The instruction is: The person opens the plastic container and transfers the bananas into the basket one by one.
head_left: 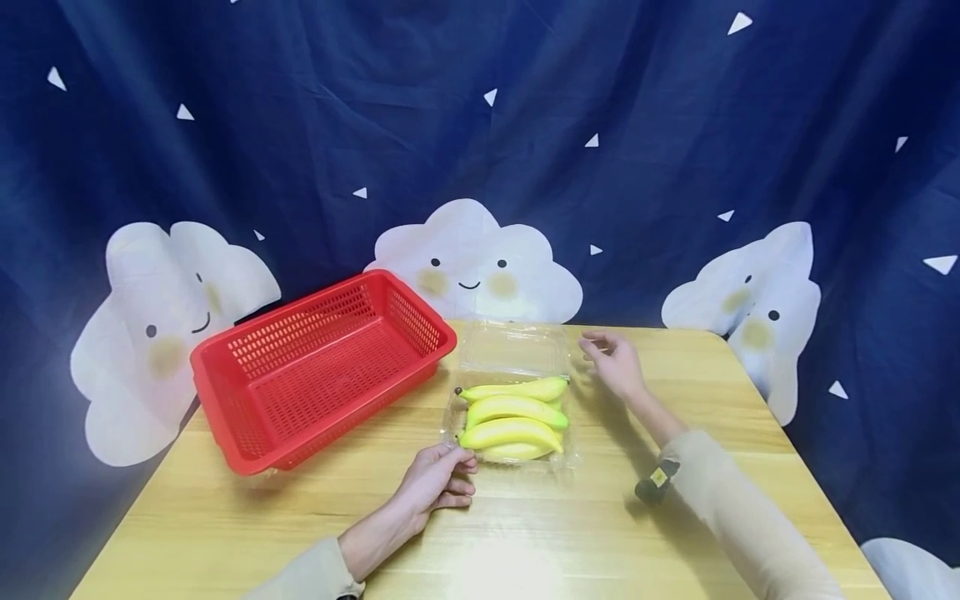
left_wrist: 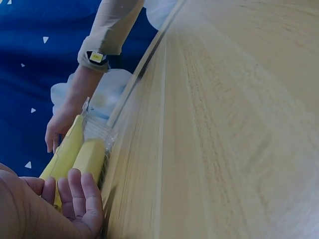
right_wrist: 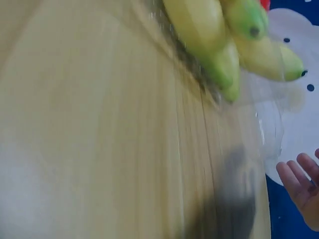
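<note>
Several yellow bananas (head_left: 513,408) with greenish ends lie in a clear plastic clamshell box (head_left: 572,433). Its transparent lid (head_left: 513,348) is folded back, away from me. My left hand (head_left: 437,482) is at the box's near left corner, thumb side close against it, the other fingers loosely bent. In the left wrist view those fingers (left_wrist: 79,199) show in front of the bananas (left_wrist: 89,159); the exact contact is hidden. My right hand (head_left: 615,364) hovers right of the lid, apart from it and holding nothing. The right wrist view shows its fingers (right_wrist: 294,177) spread beyond the bananas (right_wrist: 209,35).
A red perforated plastic basket (head_left: 322,367) stands at the left, its right end near the box. All of this is on a light wooden table (head_left: 600,533). Behind the table hangs a dark blue curtain (head_left: 420,108) with white clouds.
</note>
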The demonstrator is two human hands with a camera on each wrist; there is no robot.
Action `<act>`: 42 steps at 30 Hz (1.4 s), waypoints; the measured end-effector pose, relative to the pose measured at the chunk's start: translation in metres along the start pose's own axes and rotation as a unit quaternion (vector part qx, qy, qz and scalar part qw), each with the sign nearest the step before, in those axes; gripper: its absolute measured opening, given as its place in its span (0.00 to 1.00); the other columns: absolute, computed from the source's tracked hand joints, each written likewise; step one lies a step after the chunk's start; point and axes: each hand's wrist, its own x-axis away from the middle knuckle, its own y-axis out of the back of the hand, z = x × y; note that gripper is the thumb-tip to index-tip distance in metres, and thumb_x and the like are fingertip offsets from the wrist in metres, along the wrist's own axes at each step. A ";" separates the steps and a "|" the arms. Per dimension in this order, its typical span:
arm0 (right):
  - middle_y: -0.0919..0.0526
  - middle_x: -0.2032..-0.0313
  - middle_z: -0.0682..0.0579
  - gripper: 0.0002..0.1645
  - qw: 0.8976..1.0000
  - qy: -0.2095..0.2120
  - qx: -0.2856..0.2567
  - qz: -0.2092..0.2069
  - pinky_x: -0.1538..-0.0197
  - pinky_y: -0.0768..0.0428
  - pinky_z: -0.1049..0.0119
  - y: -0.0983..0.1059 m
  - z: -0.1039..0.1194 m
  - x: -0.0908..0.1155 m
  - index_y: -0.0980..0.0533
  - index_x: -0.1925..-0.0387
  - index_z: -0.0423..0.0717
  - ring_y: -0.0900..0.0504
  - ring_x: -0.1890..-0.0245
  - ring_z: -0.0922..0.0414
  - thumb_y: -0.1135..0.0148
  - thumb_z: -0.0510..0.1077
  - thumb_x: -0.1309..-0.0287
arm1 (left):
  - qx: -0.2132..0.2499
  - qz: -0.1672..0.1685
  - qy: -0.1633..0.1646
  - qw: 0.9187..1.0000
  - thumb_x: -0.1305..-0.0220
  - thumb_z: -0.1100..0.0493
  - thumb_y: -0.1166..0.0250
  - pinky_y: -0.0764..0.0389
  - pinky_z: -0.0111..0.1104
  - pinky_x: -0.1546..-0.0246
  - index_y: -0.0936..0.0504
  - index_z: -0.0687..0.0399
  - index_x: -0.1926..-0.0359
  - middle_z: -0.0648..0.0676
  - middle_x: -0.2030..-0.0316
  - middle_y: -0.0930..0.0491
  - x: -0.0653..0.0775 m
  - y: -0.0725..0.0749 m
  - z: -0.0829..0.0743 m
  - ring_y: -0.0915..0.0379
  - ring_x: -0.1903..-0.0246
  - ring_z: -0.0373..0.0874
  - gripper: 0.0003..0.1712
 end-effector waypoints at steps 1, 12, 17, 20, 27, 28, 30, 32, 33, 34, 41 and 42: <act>0.14 0.46 0.29 0.25 1.000 -0.010 -0.012 0.003 0.57 0.10 0.51 0.000 0.000 0.002 0.22 0.38 0.30 0.10 0.53 0.40 0.39 0.46 0.25 | 0.000 0.000 0.000 1.000 0.32 0.53 0.37 0.13 0.30 0.73 0.17 0.58 0.60 0.48 0.65 0.17 0.000 0.000 0.000 0.20 0.78 0.36 0.12; 0.13 0.47 0.40 0.33 0.980 -0.121 -0.147 0.051 0.55 0.09 0.57 0.000 0.007 0.025 0.31 0.29 0.29 0.09 0.56 0.55 0.42 0.49 0.23 | 0.007 0.008 0.002 1.000 0.31 0.53 0.37 0.13 0.29 0.73 0.18 0.59 0.60 0.48 0.64 0.17 -0.003 0.001 0.000 0.20 0.79 0.34 0.12; 0.12 0.59 0.55 0.30 0.969 -0.146 -0.191 0.054 0.63 0.10 0.64 -0.002 0.008 0.035 0.33 0.29 0.29 0.11 0.65 0.61 0.45 0.44 0.23 | 0.007 0.010 0.000 1.000 0.30 0.53 0.38 0.13 0.29 0.73 0.18 0.60 0.58 0.49 0.63 0.16 -0.003 0.001 -0.001 0.20 0.78 0.34 0.13; 0.12 0.60 0.55 0.29 0.963 -0.163 -0.205 0.062 0.65 0.12 0.67 -0.002 0.009 0.038 0.33 0.29 0.30 0.14 0.68 0.63 0.46 0.43 0.23 | 0.007 0.010 0.000 1.000 0.30 0.53 0.38 0.13 0.29 0.73 0.17 0.61 0.58 0.49 0.63 0.16 -0.003 0.001 -0.001 0.20 0.78 0.34 0.14; 0.14 0.63 0.59 0.32 0.943 -0.208 -0.240 0.099 0.66 0.14 0.70 -0.003 0.009 0.045 0.37 0.26 0.29 0.17 0.71 0.64 0.46 0.43 0.23 | 0.004 0.010 0.000 1.000 0.30 0.53 0.38 0.14 0.29 0.73 0.18 0.61 0.58 0.49 0.63 0.16 -0.002 0.000 -0.001 0.20 0.79 0.34 0.14; 0.14 0.63 0.60 0.33 0.942 -0.209 -0.242 0.103 0.65 0.13 0.71 -0.003 0.008 0.046 0.37 0.26 0.29 0.17 0.71 0.65 0.46 0.43 0.23 | 0.004 0.010 0.000 1.000 0.30 0.53 0.38 0.14 0.29 0.73 0.18 0.61 0.58 0.49 0.63 0.16 -0.002 0.000 -0.001 0.20 0.78 0.34 0.14; 0.14 0.62 0.60 0.33 0.940 -0.210 -0.246 0.106 0.63 0.13 0.70 -0.002 0.007 0.047 0.38 0.26 0.29 0.16 0.70 0.65 0.46 0.42 0.24 | 0.004 0.010 0.000 1.000 0.30 0.53 0.38 0.14 0.29 0.73 0.18 0.61 0.58 0.49 0.63 0.16 -0.002 0.000 -0.001 0.20 0.78 0.34 0.14; 0.15 0.61 0.59 0.33 0.938 -0.212 -0.252 0.110 0.62 0.13 0.70 -0.002 0.005 0.048 0.37 0.26 0.29 0.16 0.70 0.64 0.45 0.42 0.24 | 0.005 0.010 0.001 1.000 0.30 0.53 0.38 0.14 0.29 0.73 0.18 0.61 0.58 0.49 0.64 0.16 -0.002 0.000 0.000 0.20 0.79 0.34 0.13; 0.15 0.60 0.58 0.33 0.937 -0.211 -0.254 0.116 0.61 0.12 0.70 -0.002 0.004 0.049 0.38 0.26 0.29 0.16 0.69 0.64 0.45 0.42 0.24 | 0.006 0.009 0.001 1.000 0.30 0.53 0.38 0.14 0.29 0.73 0.18 0.60 0.59 0.49 0.64 0.16 -0.002 0.000 0.000 0.20 0.79 0.34 0.13; 0.15 0.60 0.58 0.33 0.935 -0.212 -0.258 0.122 0.60 0.13 0.70 -0.002 0.003 0.049 0.37 0.26 0.29 0.16 0.68 0.64 0.45 0.42 0.24 | 0.006 0.009 0.001 1.000 0.30 0.53 0.38 0.14 0.29 0.73 0.17 0.60 0.59 0.48 0.64 0.16 -0.002 0.000 0.000 0.20 0.79 0.35 0.13; 0.15 0.59 0.58 0.15 0.911 -0.229 -0.297 0.173 0.57 0.14 0.71 -0.001 -0.006 0.054 0.25 0.40 0.45 0.18 0.66 0.65 0.45 0.43 0.23 | 0.007 0.005 0.002 1.000 0.30 0.53 0.38 0.14 0.30 0.73 0.17 0.58 0.61 0.47 0.66 0.16 -0.002 -0.001 0.001 0.20 0.78 0.36 0.12; 0.15 0.59 0.59 0.12 0.909 -0.230 -0.300 0.177 0.57 0.14 0.71 0.000 -0.007 0.054 0.25 0.42 0.48 0.18 0.66 0.65 0.45 0.43 0.22 | 0.007 0.005 0.002 1.000 0.31 0.53 0.37 0.14 0.30 0.73 0.17 0.58 0.61 0.47 0.66 0.16 -0.002 -0.001 0.001 0.20 0.78 0.36 0.12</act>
